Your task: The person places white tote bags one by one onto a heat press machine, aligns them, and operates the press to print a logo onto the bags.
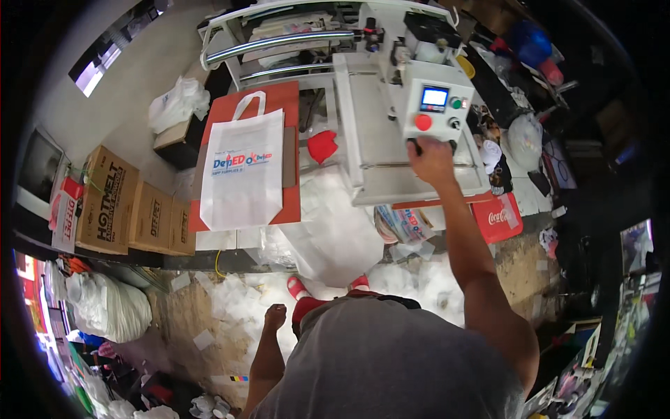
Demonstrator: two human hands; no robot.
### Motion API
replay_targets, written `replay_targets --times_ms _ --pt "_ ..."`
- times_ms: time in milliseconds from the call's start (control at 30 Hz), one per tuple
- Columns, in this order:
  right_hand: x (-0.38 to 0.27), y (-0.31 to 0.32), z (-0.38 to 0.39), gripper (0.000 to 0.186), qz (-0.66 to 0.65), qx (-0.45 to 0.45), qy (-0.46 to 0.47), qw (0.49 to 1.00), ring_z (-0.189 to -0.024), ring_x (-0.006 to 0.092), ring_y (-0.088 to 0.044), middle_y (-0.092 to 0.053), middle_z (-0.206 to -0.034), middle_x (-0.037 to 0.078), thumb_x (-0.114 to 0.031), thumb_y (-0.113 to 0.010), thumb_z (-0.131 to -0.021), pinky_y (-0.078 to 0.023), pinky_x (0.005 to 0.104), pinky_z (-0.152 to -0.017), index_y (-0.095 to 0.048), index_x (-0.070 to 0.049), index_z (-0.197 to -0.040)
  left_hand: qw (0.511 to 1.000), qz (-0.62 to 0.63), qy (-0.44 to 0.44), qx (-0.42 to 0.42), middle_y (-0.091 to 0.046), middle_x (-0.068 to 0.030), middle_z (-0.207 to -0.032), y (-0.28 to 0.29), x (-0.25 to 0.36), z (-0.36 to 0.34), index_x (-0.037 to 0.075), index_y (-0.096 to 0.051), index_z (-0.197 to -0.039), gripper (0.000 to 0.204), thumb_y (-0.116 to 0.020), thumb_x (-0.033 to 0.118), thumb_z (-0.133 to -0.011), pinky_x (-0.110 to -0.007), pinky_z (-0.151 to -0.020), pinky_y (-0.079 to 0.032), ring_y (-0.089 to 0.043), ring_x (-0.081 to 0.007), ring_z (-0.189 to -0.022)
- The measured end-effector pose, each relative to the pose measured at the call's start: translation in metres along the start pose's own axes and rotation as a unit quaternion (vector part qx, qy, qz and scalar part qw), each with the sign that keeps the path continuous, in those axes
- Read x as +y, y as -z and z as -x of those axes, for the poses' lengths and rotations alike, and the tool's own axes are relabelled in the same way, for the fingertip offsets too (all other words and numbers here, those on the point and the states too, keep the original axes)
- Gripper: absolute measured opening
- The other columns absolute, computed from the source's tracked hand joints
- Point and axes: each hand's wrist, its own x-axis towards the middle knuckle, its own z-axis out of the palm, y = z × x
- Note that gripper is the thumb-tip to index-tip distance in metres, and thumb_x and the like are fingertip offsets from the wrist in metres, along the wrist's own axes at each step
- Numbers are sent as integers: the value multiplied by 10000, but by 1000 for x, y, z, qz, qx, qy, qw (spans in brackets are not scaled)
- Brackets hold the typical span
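Observation:
My right hand is closed round the black handle at the front of a white heat press. The control box above it has a lit screen, a red knob and a green button. Left of the press, a white tote bag lies flat on a red-brown pad, its printed side up and its handle loop toward the back. Low by my side hangs my left hand, fingers curled in, with nothing visible in it and touching nothing.
Cardboard boxes stand along the left wall. White cloth drapes below the table between pad and press. A red cloth piece lies beside the pad. Scraps litter the floor, and a stuffed white sack sits at left.

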Motion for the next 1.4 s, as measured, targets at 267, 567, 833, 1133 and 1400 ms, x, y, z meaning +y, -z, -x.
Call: replay_targets --times_ms 267,567,833,1133,1400 --pt "52 4 24 229 91 73 -30 993 -931 414 -628 -680 -886 186 -248 -679 -910 -472 536 -804 -637 -38 -830 988 -98 -68 -94 -725 -167 -1071 73 -42 -67 135 -746 -1005 269 -590 324 -894 -420 -935 -540 -683 -344 -1061" --pt "52 7 35 196 234 172 -129 948 -1101 356 -589 -641 -1167 162 -189 -691 -874 -462 493 -934 -692 -52 -1015 936 -245 -247 -46 -706 -174 -967 199 -48 -115 99 -704 -929 217 -568 267 -920 -446 -822 -531 -673 -362 -942" --pt "-133 -66 60 158 -65 162 -114 978 -966 394 -610 -659 -975 175 -3 -629 -838 -470 486 -889 -626 -34 -993 886 -194 -308 -288 -724 -113 -1038 245 112 -67 92 -722 -1007 291 -584 343 -954 -411 -905 -519 -667 -302 -1022" --pt "-280 -233 20 407 -242 -9 -141 960 -1146 406 -572 -618 -1196 234 -232 -761 -845 -449 467 -1009 -636 13 -1145 854 -11 -519 -36 -700 -128 -938 297 359 -58 13 -652 -966 119 -678 118 -914 -355 -826 -547 -696 -257 -876" --pt "-276 -282 5 873 -258 -114 -318 905 -1329 477 -441 -430 -1450 296 -375 -792 -803 -402 525 -1099 -387 48 -1450 794 -147 -579 111 -634 -78 -1172 264 454 -133 95 -688 -1008 285 -765 265 -792 -446 -970 -481 -599 -309 -1127"
